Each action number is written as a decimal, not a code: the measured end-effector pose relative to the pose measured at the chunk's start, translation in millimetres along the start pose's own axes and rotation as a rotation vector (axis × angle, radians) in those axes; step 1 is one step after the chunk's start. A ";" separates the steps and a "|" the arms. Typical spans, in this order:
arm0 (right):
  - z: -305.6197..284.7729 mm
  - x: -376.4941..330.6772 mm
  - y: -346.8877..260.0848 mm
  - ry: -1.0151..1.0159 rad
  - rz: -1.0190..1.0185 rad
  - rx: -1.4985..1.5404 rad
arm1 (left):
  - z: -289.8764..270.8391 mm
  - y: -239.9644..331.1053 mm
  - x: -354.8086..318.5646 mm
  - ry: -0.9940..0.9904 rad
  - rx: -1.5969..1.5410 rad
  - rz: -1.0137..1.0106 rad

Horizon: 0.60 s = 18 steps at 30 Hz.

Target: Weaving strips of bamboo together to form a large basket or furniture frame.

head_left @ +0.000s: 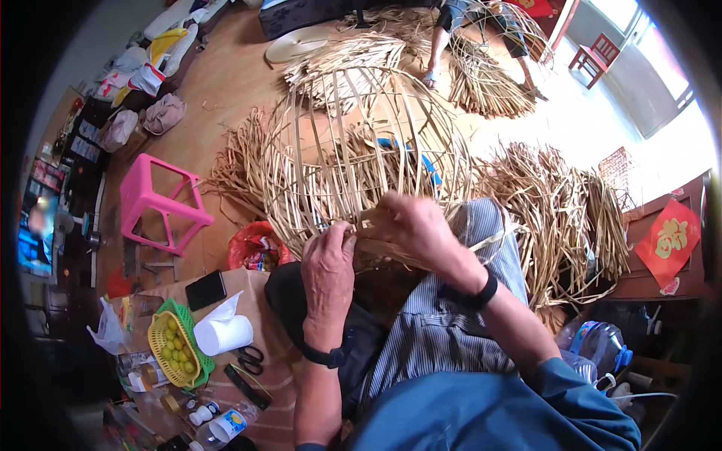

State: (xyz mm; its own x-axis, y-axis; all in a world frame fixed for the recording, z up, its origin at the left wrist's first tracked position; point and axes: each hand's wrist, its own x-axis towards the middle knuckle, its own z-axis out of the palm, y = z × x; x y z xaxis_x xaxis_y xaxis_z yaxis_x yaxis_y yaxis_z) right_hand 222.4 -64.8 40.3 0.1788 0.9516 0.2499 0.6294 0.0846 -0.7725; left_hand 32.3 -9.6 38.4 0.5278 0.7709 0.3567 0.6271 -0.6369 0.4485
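Observation:
A large open basket frame (307, 154) of pale, flat plant strips leans in front of my knees, its ribs curving away from me. Along its near edge, my left hand (329, 259) is closed, thumb and fingertips pinching the strips. My right hand (414, 229), slightly blurred, is curled at the same edge just to the right, closed around a strip. Loose strip ends (492, 240) trail past my right wrist over the striped cloth (451, 331) on my lap. The fingers hide exactly where the strips cross.
Bundles of dry strips (556, 218) lie to the right and beyond. On the left are a pink stool (162, 201), a red-lined bin (254, 244), and a table with a fruit basket (174, 349), paper roll (224, 334) and scissors (250, 359). Another person's arm (438, 49) shows at the far side.

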 end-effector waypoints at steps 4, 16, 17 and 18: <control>-1.0 -1.2 4.1 0.053 0.187 0.383 | 8.4 -2.7 -1.3 0.007 -0.193 -0.024; 10.3 -53.2 28.7 -0.053 0.453 0.941 | -6.4 2.3 12.5 -0.219 -0.214 -0.118; 9.1 -52.3 28.4 -0.123 0.396 0.707 | -6.8 1.3 14.1 -0.212 -0.201 -0.129; 5.4 -53.0 28.3 -0.202 0.395 0.451 | -6.6 -0.6 16.1 -0.245 -0.187 -0.146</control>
State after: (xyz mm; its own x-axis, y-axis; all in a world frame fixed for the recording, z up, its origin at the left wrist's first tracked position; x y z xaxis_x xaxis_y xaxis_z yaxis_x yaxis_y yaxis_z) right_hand 226.7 -111.2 2.1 0.1581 0.9699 -0.1855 0.1567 -0.2101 -0.9650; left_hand 36.6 3.3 49.2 0.5767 0.8130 0.0803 0.6018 -0.4892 0.6312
